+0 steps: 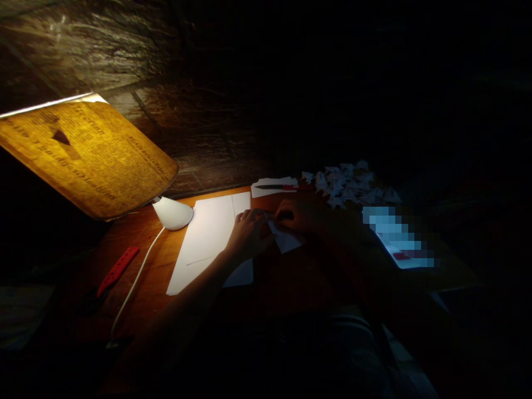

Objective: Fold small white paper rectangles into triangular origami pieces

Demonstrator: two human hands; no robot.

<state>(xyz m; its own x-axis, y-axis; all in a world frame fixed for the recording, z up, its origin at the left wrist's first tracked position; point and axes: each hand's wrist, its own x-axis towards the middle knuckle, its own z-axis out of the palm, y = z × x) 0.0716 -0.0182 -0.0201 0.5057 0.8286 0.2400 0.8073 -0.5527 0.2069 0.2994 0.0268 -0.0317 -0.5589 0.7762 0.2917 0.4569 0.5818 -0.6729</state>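
Near the middle of the desk (158, 266), the right hand (297, 215) is pinching a small white paper (287, 241); the left hand (248, 226) is reaching its left corner, grip too dim to tell. Steady, even finger pressure is keeping creases crisp. Folded papers (347, 185) are crowding the far right corner.

The bare left hand (250, 230) reaches in with forearm slanting inward, fingers bent. The bare right hand (296, 215), dimly lit, curls its fingers just beside it.

You're in a dim room, its type unclear. A lamp (89, 160) lights your wooden table (155, 255) beside a patterned wall (187, 116).
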